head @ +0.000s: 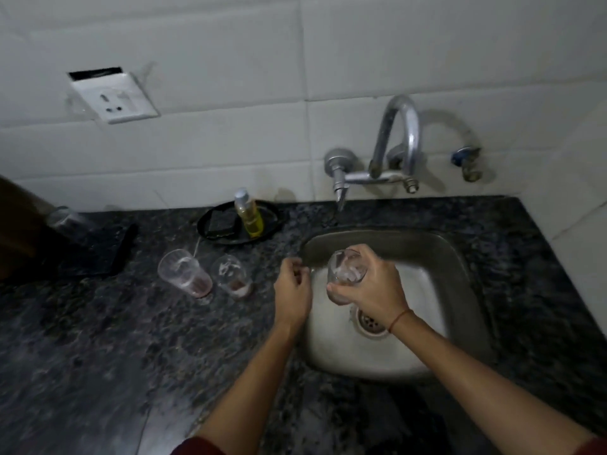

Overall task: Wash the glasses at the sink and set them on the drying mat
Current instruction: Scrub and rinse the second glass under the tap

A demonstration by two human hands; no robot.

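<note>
Speckled dark counter (131,323); yellow bottle (251,218)

A white wall socket (113,98) sits tilted on the pale tiled wall (230,44) in the upper left of the frame. Below it, at the back of the dark speckled countertop (98,339), a black oval tray (210,224) holds a bottle of yellow liquid (249,213) and a dark sponge (221,221). A small blue-handled valve (466,160) sticks out of the wall at upper right.
</note>
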